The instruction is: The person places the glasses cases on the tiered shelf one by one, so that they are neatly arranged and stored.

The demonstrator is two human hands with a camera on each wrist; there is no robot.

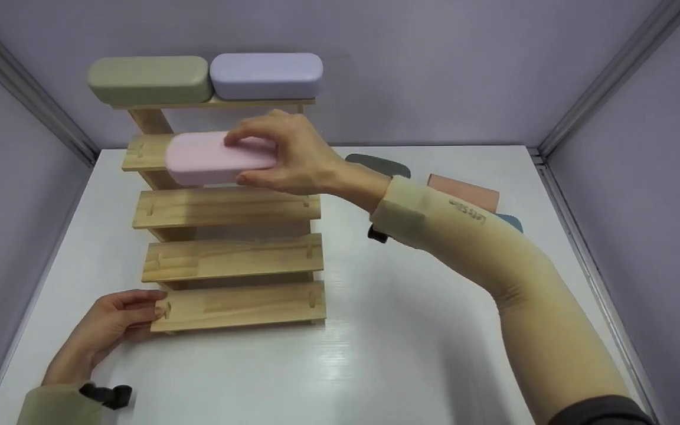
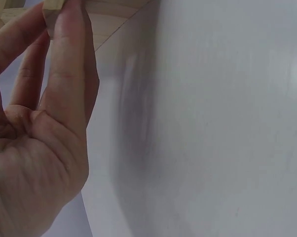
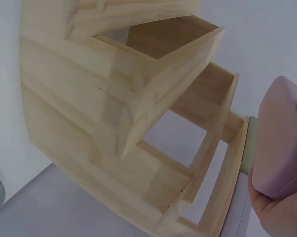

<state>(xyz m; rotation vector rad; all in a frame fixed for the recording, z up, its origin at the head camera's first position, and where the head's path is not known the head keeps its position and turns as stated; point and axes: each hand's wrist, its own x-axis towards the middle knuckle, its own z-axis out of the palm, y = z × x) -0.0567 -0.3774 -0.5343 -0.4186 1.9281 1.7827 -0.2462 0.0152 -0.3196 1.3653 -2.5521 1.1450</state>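
My right hand (image 1: 293, 154) grips a pink glasses case (image 1: 198, 156) by its right end, thumb in front and fingers over the top. In the head view the case overlaps the second step from the top of a wooden stepped rack (image 1: 228, 260). The right wrist view shows the pink case (image 3: 281, 138) at the right edge, beside the rack's side. With thumb and fingers my left hand (image 1: 113, 319) pinches the left end of the lowest step. On the top step sit a green case (image 1: 150, 79) and a lavender case (image 1: 266, 77), side by side.
On the white table (image 1: 387, 330), behind my right forearm, lie a dark grey case (image 1: 378, 164), an orange case (image 1: 464, 192) and a blue case (image 1: 511, 222), partly hidden by the sleeve. Grey panels stand around the table at the back and sides.
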